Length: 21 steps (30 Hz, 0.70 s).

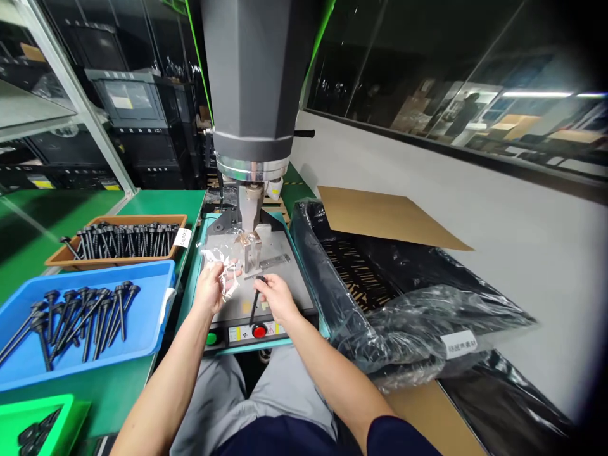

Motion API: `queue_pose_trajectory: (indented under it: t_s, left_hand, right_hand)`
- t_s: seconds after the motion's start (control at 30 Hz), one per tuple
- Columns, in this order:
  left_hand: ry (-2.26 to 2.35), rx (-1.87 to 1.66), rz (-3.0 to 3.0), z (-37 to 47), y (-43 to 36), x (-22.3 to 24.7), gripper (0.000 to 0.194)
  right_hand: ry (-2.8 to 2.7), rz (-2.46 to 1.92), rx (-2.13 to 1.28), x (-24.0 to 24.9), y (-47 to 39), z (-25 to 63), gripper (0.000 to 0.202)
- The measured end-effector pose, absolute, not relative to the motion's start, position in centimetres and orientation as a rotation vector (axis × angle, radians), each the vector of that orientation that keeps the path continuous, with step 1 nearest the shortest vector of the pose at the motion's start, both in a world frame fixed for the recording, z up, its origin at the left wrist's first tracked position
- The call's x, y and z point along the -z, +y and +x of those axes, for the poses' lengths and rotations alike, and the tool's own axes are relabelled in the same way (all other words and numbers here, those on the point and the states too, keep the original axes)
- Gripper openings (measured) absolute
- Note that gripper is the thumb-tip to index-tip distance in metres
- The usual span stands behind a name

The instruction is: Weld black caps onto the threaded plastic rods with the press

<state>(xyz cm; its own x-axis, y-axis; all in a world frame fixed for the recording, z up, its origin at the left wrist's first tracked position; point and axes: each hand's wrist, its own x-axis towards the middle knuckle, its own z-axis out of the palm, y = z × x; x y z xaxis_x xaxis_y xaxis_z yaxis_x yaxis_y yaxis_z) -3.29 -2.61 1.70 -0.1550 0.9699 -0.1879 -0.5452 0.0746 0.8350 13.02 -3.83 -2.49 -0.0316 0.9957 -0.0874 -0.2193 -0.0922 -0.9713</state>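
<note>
My left hand (212,288) is closed around crumpled white, translucent film (230,278) above the left part of the machine's base. Between the thumb and fingers of my right hand (278,296) is a slim black rod with a wider head (255,307), slanting down toward the front of the base. Just beyond both hands, a metal fixture (252,256) stands on the grey base plate (298,288). The machine's metal horn (250,209) comes down directly over that fixture. What sits at the fixture's top is too small to make out.
A red button (259,331) and a green button (211,339) face me. At left are a blue tray (156,297) and a brown tray (118,261) of black threaded parts, plus a green bin (71,418). A plastic-lined box (327,304) holds small brass-coloured pieces at right.
</note>
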Motion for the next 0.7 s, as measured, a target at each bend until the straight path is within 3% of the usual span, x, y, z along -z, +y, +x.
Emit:
queue_pose_trajectory:
  t_s: [0.13,0.3,0.57,0.7]
  left_hand:
    - [1.188,-1.471,0.610,-3.8,-3.2,0.1,0.032]
    - [1.643,-1.720,0.779,-4.0,-6.2,2.3,0.042]
    - [1.178,-1.429,1.096,-0.5,-10.6,0.6,0.043]
    - [1.237,-1.222,1.419,-0.4,-11.2,-0.2,0.013]
  right_hand:
    - [-1.103,-1.011,-1.484,2.3,-7.1,14.4,0.033]
    - [-1.283,-1.052,-1.125,1.4,-8.4,15.1,0.032]
    - [-1.322,-0.987,-1.074,0.7,-8.6,14.0,0.034]
    - [-1.184,-0.864,-1.290,-0.1,-8.7,13.1,0.035]
